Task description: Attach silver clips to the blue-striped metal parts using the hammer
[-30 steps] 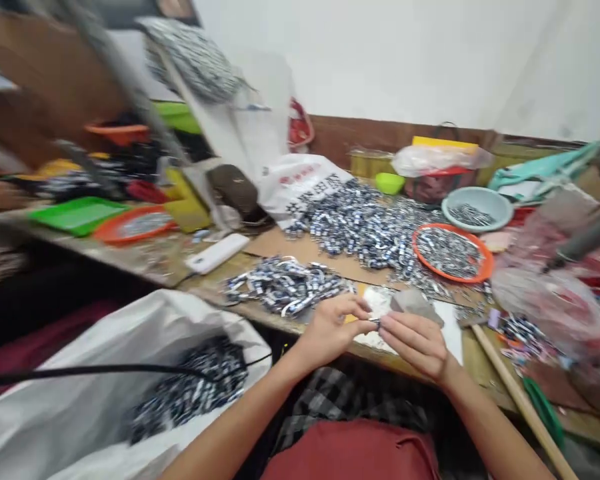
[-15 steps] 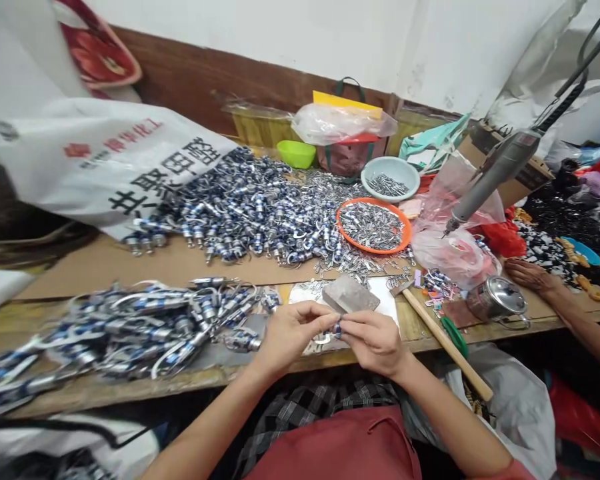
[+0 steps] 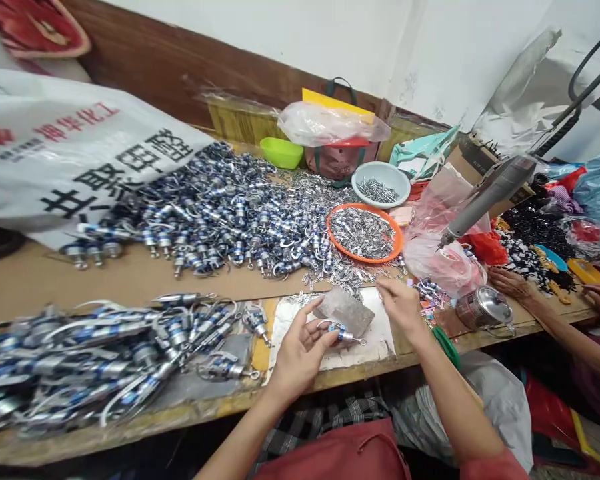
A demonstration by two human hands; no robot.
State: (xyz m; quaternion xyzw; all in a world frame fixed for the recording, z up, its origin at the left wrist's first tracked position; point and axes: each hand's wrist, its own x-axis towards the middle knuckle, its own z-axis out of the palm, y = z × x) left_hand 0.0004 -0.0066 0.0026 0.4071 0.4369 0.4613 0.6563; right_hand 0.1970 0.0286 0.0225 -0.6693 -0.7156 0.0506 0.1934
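- L hand [image 3: 300, 350], nearest the body, was palm-up and half-curled; thumb and forefinger pinched one blue-and-silver clasp [image 3: 344, 333] just above the white sheet [image 3: 380, 343] at the bench edge [image 3: 130, 427].
- R hand [image 3: 403, 303] was apart from it, past the sheet's far corner, fingers bent down over the loose silver bits [image 3: 353, 273]. It was seen from the back, so whether it held anything couldn't be told.
- Step, by the look of it: one clasp held ready while the R hand went for a small part. Picking a single bit from that scatter would need a fine fingertip pinch.
- A grey block [image 3: 344, 310] lay between the hands, touching the sheet; it crowded the gap.
- To the left lay a near heap of clasps [image 3: 105, 353].
- To the right were a steel pot [image 3: 483, 308] and a co-worker's hand [image 3: 510, 283].
- Further back: orange dish [image 3: 364, 259] of silver bits, big clasp pile [image 3: 220, 213], white printed sack [image 3: 55, 160], pale bowl [image 3: 360, 180], hanging power tool [image 3: 485, 197].
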